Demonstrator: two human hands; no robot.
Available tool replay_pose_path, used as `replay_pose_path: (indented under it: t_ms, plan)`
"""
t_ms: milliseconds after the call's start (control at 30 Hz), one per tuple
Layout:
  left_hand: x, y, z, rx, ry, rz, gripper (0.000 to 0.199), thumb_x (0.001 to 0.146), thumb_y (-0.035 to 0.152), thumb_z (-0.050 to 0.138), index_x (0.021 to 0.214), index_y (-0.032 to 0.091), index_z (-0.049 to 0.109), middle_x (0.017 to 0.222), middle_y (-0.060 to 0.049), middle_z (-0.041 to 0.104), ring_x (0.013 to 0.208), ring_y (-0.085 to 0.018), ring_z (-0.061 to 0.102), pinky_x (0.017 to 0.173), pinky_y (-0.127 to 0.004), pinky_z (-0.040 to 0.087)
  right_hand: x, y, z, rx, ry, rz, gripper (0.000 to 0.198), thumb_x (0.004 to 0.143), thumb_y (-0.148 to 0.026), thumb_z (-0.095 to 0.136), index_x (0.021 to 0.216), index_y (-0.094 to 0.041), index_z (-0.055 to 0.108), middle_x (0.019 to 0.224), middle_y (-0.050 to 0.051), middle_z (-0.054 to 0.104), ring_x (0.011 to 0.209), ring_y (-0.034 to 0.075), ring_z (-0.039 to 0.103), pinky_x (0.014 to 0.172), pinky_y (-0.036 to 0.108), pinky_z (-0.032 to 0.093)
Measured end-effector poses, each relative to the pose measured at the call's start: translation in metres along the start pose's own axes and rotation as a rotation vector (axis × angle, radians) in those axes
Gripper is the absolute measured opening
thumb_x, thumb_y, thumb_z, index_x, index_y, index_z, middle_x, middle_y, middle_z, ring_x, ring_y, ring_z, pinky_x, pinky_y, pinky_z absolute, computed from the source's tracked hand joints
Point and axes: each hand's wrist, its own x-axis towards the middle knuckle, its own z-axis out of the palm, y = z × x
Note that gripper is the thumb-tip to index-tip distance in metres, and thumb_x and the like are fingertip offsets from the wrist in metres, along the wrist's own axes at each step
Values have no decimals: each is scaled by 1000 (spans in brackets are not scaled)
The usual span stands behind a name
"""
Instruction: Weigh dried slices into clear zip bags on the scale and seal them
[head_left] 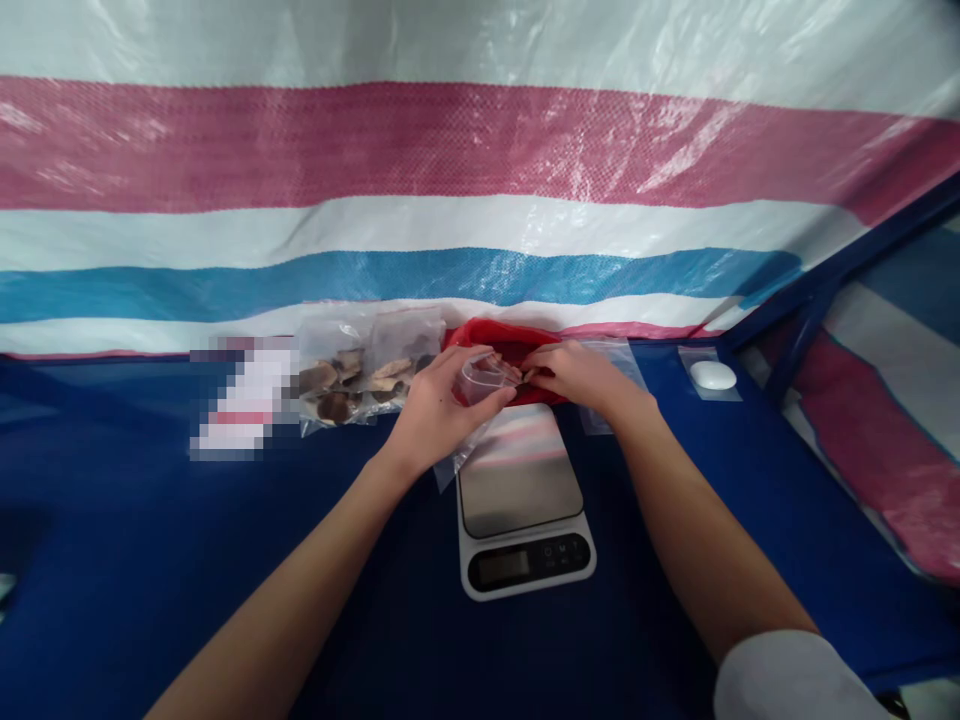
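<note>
My left hand (439,410) is closed on a clear plastic bag (480,378), holding its mouth open above the near side of a red bag (491,332). The lower part of the clear bag hangs beside the scale's left edge. At that mouth, the fingers of my right hand (577,375) pinch a small brownish piece, mostly hidden by the fingertips. Just below both hands lies a white kitchen scale (521,490) with a metal plate and a dark display panel. Its plate carries nothing but reflections.
Left of the hands lie two clear bags (334,385) of brown dried pieces, beside a pixelated item (244,400). Flat clear bags (626,360) are behind my right wrist. A white oval object (712,376) lies farther right on the blue tabletop (165,560). Striped sheeting (450,150) rises behind.
</note>
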Motion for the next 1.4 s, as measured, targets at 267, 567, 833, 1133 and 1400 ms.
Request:
replay_pose_path:
  t_ms: [267,567,833,1133,1400]
  plan:
    - [0,0,0,-19,-8,14,41,83,39,76,118,21,67,120,-10,72,110,-28,69,99,-44,55,-2,-2,0,32,87,-7,22,94,-27,60,104,-19,79,106,8,78,96,25,72,86,32,50]
    - [-2,-7,-1,17,-15,49,41,84,38,75,120,20,66,118,-11,72,108,-26,70,98,-44,55,-13,3,-15,517,224,-48,21,89,-35,67,100,-24,81,101,2,80,88,22,75,79,29,56]
    - [-5,-1,4,39,-53,64,48,82,35,77,124,17,64,118,-12,71,110,-27,67,99,-46,53,-30,-30,-44,646,254,-136,23,85,-39,72,100,-24,81,100,2,80,86,22,75,79,32,57]
    - [-7,4,7,13,-100,21,50,81,36,78,126,18,65,123,-13,69,113,-29,66,101,-49,52,-29,-47,-49,523,150,-215,22,90,-34,66,98,-20,81,87,1,79,72,15,67,65,24,46]
    - [-8,1,10,14,-96,-13,64,77,44,81,132,18,63,126,-15,67,112,-31,66,101,-52,52,-24,-50,-45,474,151,-193,18,90,-29,66,97,-21,81,84,-1,78,68,13,64,64,24,43]
